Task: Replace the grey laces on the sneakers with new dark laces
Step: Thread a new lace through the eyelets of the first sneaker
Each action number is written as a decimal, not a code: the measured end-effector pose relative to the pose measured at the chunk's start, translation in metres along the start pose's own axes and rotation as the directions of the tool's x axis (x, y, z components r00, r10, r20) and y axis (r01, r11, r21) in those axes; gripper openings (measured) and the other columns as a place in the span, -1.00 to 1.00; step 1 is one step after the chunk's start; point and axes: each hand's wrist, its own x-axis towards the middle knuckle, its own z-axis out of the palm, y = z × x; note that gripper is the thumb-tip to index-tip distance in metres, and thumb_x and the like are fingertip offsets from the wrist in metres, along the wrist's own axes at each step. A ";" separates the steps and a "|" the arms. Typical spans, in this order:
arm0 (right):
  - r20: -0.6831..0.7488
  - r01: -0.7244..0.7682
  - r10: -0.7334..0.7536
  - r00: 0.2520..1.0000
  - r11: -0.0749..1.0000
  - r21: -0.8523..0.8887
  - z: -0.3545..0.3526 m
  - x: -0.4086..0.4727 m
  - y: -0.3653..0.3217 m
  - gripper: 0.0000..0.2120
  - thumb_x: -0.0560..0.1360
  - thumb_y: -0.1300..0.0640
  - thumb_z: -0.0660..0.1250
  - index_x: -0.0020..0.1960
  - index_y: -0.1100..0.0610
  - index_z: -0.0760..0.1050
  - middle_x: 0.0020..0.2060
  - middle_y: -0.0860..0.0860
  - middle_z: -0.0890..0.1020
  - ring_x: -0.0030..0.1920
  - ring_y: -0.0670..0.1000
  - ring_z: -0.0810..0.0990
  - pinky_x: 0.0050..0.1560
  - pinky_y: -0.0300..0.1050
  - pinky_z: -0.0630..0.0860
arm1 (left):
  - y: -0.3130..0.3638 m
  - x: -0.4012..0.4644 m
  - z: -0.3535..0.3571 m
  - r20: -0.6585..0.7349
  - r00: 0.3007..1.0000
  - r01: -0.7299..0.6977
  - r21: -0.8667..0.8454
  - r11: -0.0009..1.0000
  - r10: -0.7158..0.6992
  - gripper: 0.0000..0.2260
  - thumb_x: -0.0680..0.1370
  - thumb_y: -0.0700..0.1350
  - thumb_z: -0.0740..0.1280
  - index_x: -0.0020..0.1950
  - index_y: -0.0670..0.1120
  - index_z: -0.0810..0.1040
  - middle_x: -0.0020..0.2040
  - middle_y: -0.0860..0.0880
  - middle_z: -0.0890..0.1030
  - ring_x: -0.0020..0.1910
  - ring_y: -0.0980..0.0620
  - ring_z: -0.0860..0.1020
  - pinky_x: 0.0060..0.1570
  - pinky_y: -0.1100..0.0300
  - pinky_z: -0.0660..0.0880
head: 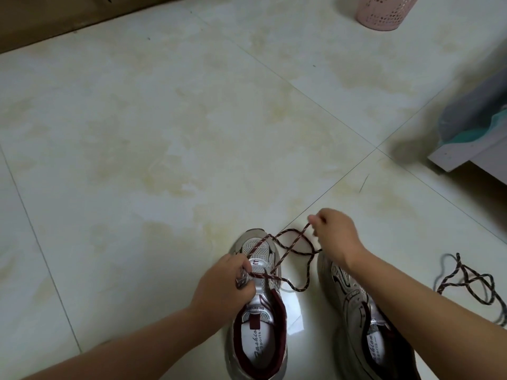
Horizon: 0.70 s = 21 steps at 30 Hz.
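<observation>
Left shoe (258,305): on the floor, toe away from you; your left hand (223,286) grips its side by the eyelets, likely to steady it. Dark lace (290,250): crossed through the lowest eyelets; your right hand (336,235) pinches one end, drawing it taut. Right shoe (356,311): unlaced; spare lace (469,283) beside.

"Fashion Sports" on sneaker insole (256,349)
</observation>
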 end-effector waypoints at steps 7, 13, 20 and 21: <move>0.392 0.216 -0.169 0.904 0.973 -0.079 0.024 -0.025 -0.003 -0.72 0.54 0.24 0.20 0.25 0.13 0.41 0.15 0.07 0.51 0.09 0.07 0.49 0.05 -0.19 0.37 | 0.004 0.001 0.002 -0.015 0.999 -0.050 0.029 0.998 0.050 -0.88 0.43 -0.19 0.32 -0.16 0.01 0.43 -0.32 0.09 0.33 -0.33 0.17 0.35 -0.35 0.38 0.23; 0.446 0.221 -0.147 0.883 0.968 -0.117 0.040 -0.029 -0.002 -0.87 0.45 0.06 0.39 -0.13 0.07 0.46 -0.21 -0.01 0.53 -0.17 -0.02 0.45 -0.11 -0.13 0.40 | 0.003 0.003 0.005 -0.027 0.998 -0.056 0.070 0.996 0.058 -0.90 0.41 -0.16 0.33 -0.09 -0.02 0.53 -0.30 0.14 0.33 -0.30 0.21 0.35 -0.33 0.41 0.25; 0.235 -0.011 -0.073 0.969 0.942 0.337 0.043 -0.034 0.005 -0.68 0.49 0.28 0.25 -0.40 0.09 0.28 -0.49 -0.03 0.36 -0.44 -0.06 0.29 -0.35 -0.18 0.28 | 0.000 0.004 0.008 -0.043 0.996 -0.077 0.091 0.993 0.081 -0.96 0.37 -0.17 0.38 -0.23 -0.03 0.60 -0.30 0.18 0.30 -0.27 0.14 0.34 -0.33 0.46 0.20; 0.177 -0.014 -0.056 0.983 0.929 0.371 0.037 -0.029 0.006 -0.69 0.48 0.29 0.24 -0.40 0.10 0.27 -0.48 -0.02 0.34 -0.44 -0.06 0.27 -0.36 -0.19 0.25 | -0.001 0.005 0.007 -0.074 0.992 -0.095 0.112 0.989 0.104 -0.96 0.36 -0.16 0.39 -0.28 -0.04 0.60 -0.32 0.18 0.28 -0.29 0.11 0.35 -0.33 0.45 0.18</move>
